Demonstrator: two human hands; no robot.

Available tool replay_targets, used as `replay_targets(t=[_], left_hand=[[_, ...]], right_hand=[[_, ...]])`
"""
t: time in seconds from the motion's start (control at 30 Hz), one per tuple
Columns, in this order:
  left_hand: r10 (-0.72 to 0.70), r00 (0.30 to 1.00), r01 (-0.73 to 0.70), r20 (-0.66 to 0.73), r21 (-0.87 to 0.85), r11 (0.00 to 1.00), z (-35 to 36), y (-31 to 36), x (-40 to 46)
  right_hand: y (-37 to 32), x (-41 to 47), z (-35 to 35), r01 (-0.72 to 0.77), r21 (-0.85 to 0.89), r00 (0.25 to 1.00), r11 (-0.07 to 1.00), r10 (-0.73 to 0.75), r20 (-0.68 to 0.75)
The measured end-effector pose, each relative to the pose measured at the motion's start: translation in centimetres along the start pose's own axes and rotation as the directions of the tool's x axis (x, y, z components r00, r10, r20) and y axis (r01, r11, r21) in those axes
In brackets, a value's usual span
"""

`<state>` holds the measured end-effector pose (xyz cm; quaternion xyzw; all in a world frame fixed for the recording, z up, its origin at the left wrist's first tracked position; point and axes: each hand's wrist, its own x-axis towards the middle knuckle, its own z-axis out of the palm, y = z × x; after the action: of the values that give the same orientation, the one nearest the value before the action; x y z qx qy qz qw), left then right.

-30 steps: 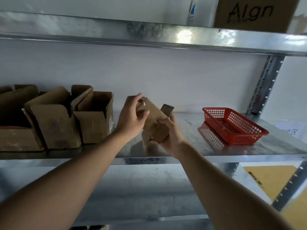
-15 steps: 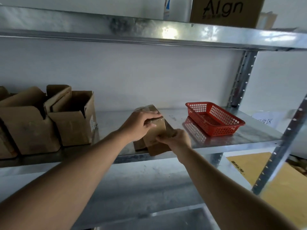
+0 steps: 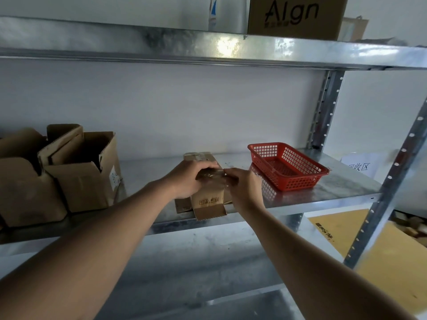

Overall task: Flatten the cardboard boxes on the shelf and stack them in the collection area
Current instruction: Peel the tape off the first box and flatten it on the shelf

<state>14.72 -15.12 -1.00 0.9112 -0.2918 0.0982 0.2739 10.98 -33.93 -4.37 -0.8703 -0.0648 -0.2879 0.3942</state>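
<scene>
**Squashing the small box: press from the top, keep the flaps out**

So the small brown cardboard box (image 3: 208,192) with clear tape across its top sits on the galvanised metal shelf (image 3: 323,192), near the front edge, just left of the red plastic mesh basket (image 3: 287,167). Its lower flaps are already splayed out on the shelf in front and to the left, one poking slightly past the edge.

Looks to me like the step here is collapsing it flat. My take on doing it well: push down and a bit sideways so the walls fold along their creases instead of buckling, and keep one hand steadying so the box doesn't skate on that slick metal. The tape on top might resist, so it may need peeling or splitting first. Also watch the box doesn't slip off the front edge.

Pose-wise, both forearms reach in from below and meet at the top of the box. The left hand (image 3: 187,179) is draped over the top left corner, fingers curled round it, gripping. The right hand (image 3: 242,183) comes at the top right edge with fingertips at the tape; I think it's pinching the tape or the rim, though it's a bit blurry.

Left of the basket, further along, stand more open brown cardboard boxes (image 3: 85,172), not yet flattened. A white paper sign (image 3: 358,166) sits right of the basket, probably the collection spot.
</scene>
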Motion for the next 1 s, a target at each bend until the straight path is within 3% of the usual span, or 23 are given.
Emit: replay_targets(t=[0.1, 0.27, 0.5, 0.6, 0.87, 1.0], left_hand=[[-0.014, 1.000, 0.014, 0.004, -0.019, 1.000, 0.1, -0.2, 0.2], [-0.030, 0.999, 0.029, -0.017, -0.032, 0.999, 0.9, -0.7, 1.1], [-0.056, 0.998, 0.054, -0.023, -0.086, 0.995, 1.3, -1.0, 2.0], [-0.059, 0.998, 0.057, -0.036, -0.055, 0.997, 1.6, -0.9, 2.1], [-0.075, 0.995, 0.077, -0.059, 0.027, 0.997, 2.1, -0.7, 2.1], [-0.046, 0.995, 0.050, -0.092, 0.041, 0.998, 2.7, -0.1, 1.9]], right_hand=[[0.4, 0.8, -0.5, 0.003, 0.048, 0.999, 0.999, -0.001, -0.034], [0.9, 2.5, -1.1, -0.060, 0.106, 0.998, 0.993, 0.055, 0.042], [2.2, 4.0, -1.1, -0.343, 0.416, 0.939, 0.842, 0.289, 0.187], [2.7, 4.8, -1.1, -0.351, 0.432, 0.933, 0.831, 0.270, 0.239], [2.9, 6.0, -1.4, -0.184, 0.254, 0.951, 0.950, 0.107, 0.289], [3.1, 6.2, -1.8, -0.272, 0.338, 0.922, 0.901, 0.143, 0.360]])
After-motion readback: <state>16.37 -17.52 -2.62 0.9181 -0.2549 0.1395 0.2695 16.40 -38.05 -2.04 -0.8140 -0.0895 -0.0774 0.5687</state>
